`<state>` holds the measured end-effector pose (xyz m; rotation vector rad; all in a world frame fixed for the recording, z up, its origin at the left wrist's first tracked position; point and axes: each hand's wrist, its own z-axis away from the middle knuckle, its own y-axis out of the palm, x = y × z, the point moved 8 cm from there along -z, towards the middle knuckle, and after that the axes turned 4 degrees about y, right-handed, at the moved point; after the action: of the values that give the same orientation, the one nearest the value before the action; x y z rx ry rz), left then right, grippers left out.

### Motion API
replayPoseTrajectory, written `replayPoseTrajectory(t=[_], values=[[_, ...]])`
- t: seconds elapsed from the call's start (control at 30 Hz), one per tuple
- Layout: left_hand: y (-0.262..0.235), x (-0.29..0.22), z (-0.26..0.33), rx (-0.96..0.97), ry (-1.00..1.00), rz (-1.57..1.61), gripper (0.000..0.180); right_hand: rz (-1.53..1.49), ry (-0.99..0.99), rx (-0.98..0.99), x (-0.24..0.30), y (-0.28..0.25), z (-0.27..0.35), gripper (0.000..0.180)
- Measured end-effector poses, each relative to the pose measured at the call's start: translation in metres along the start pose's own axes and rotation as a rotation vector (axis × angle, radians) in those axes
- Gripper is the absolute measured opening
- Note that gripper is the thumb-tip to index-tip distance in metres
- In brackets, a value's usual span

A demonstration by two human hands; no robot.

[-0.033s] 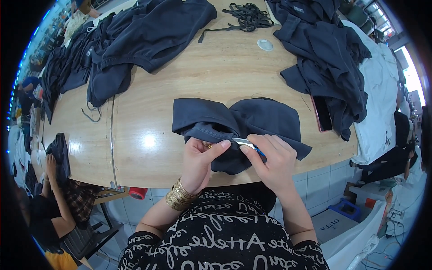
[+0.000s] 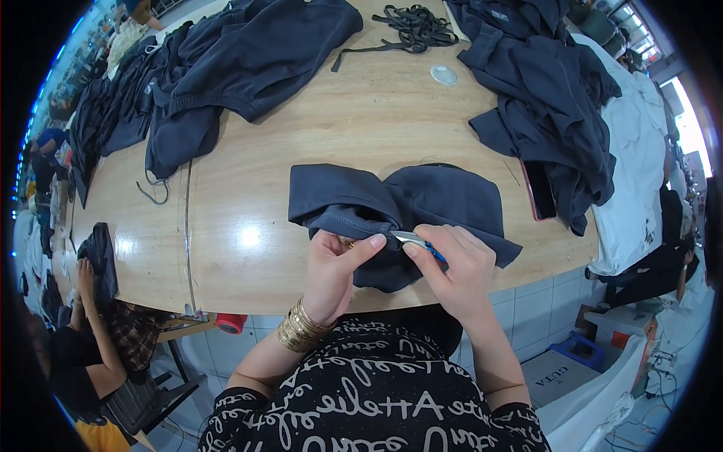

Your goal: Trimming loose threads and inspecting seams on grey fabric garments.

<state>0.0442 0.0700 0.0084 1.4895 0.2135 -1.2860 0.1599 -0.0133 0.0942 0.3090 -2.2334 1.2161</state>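
A dark grey garment lies bunched on the table in front of me, with a stitched seam edge turned up. My left hand pinches that edge between thumb and fingers. In my right hand is a pair of small thread snips with silver blades and a blue handle. The tips of the blades touch the fabric at the end of the seam, just beside my left thumb. How far apart the blades stand is too small to tell.
Dark garments are heaped at the far left and on the right. A phone lies partly under the right heap. Black cord and a clear round disc lie farther back. A co-worker's hand holds dark cloth at left.
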Motion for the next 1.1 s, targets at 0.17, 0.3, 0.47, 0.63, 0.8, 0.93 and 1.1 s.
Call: replayPoseTrajectory(t=[0.17, 0.3, 0.47, 0.63, 0.8, 0.93, 1.1], values=[[0.003, 0.000, 0.000, -0.003, -0.009, 0.014, 0.019, -0.169, 0.144, 0.024, -0.015, -0.001, 0.003, 0.015], [-0.015, 0.011, 0.005, 0.037, -0.057, -0.048, 0.020, -0.381, 0.400, -0.009, -0.042, -0.003, 0.006, 0.022], [-0.033, 0.022, 0.038, 0.781, -0.450, -0.913, 0.031, -0.099, 0.479, -0.016, -0.078, -0.009, 0.014, 0.023], [-0.030, -0.062, -0.004, 0.300, 0.433, -1.161, 0.038, -0.128, 0.130, 0.022, -0.027, 0.035, -0.002, 0.032], [-0.075, -0.047, -0.048, -0.064, 0.613, -1.464, 0.054, -0.023, -0.031, 0.158, -0.039, 0.088, -0.013, 0.023], [-0.087, -0.045, -0.054, 0.039, 0.224, -0.716, 0.028, -1.187, 0.888, 0.105, -0.082, 0.056, -0.011, 0.008], [-0.022, -0.028, -0.027, 0.537, 0.015, -0.422, 0.030, -1.268, 0.932, -0.124, -0.096, 0.028, -0.014, 0.009]])
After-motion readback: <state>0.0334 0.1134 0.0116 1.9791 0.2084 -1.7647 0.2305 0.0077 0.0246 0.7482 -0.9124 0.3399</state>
